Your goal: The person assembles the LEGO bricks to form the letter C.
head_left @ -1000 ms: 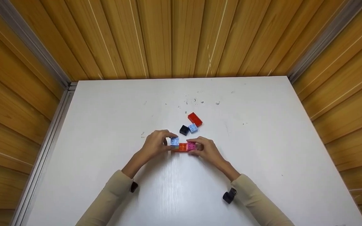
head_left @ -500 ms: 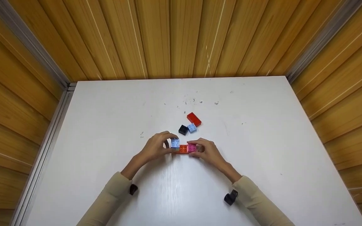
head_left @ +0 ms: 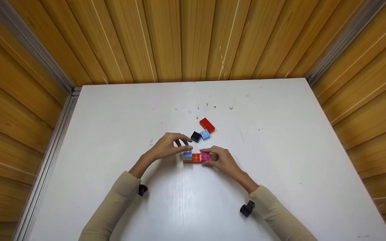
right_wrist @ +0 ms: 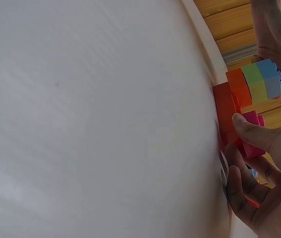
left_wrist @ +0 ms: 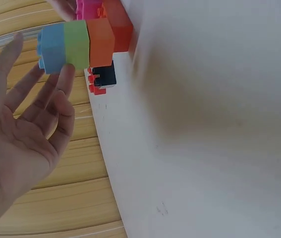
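A long orange-red brick (right_wrist: 224, 114) lies on the table as the base of a small build. Stacked on its left end are an orange brick (left_wrist: 101, 42), a green brick (left_wrist: 77, 45) and a light blue brick (left_wrist: 53, 48) on top. At the right end sits a pink brick (head_left: 205, 156), which my right hand (head_left: 222, 161) pinches between thumb and fingers. My left hand (head_left: 169, 146) hovers at the light blue brick, thumb and fingers apart and loosely bent, holding nothing. Whether a fingertip still touches that brick I cannot tell.
Just beyond the build lie a loose black brick (head_left: 195, 136), a second light blue brick (head_left: 205, 134) and a long red brick (head_left: 207, 125), close together. The white table (head_left: 119, 113) meets wood-patterned walls (head_left: 166, 40) at its back and sides.
My left hand has let go of the top light blue brick and moved up and away toward the black brick. The right hand keeps its hold on the pink brick.
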The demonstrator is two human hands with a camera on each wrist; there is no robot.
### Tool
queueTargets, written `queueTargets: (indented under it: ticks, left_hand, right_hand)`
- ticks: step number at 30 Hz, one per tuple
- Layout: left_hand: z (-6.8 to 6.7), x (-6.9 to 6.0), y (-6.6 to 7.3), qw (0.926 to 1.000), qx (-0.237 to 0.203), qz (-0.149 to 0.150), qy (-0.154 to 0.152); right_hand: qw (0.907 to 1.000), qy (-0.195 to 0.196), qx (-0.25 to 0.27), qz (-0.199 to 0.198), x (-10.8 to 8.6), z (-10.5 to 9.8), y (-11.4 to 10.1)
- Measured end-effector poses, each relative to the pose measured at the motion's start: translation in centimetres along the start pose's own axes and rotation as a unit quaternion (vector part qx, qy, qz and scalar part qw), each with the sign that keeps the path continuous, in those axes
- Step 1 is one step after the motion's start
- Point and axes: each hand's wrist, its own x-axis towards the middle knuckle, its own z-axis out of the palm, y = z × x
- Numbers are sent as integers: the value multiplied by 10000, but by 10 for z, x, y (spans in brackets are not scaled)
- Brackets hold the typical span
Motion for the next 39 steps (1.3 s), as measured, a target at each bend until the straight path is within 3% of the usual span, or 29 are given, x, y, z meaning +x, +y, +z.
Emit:
queueTargets:
  ticks: [4, 9, 14, 19, 24, 28, 33, 39]
  left_hand:
    - [-8, 17, -8, 9989, -338, -60, 329]
    - [-9, 39, -18, 9984, 196, -131, 523]
    - [3, 57, -21, 9975, 705, -38, 18]
    - [16, 67, -19, 9914, 1229, 19, -442]
    - [24, 69, -19, 9902, 1246, -192, -604]
    - [24, 67, -21, 9936, 1024, -338, -325]
    - [19, 61, -29, 9952, 724, -574, 315]
    - [10, 48, -44, 9859, 755, -1066, 1050]
  right_hand:
    - [10000, 21, -70, -20, 1, 1, 1]
    - [9999, 55, -90, -10, 1, 2, 1]
    - [10000, 51, -35, -23, 1, 1, 0]
    - [10000, 42, -31, -10, 1, 2, -1]
    - [10000, 71, -26, -11, 0, 1, 0]
    - [10000, 78, -37, -40, 0, 0, -1]
    - [9999, 86, -67, 4, -1, -1, -2]
    - [9999, 141, -29, -22, -1, 2, -2]
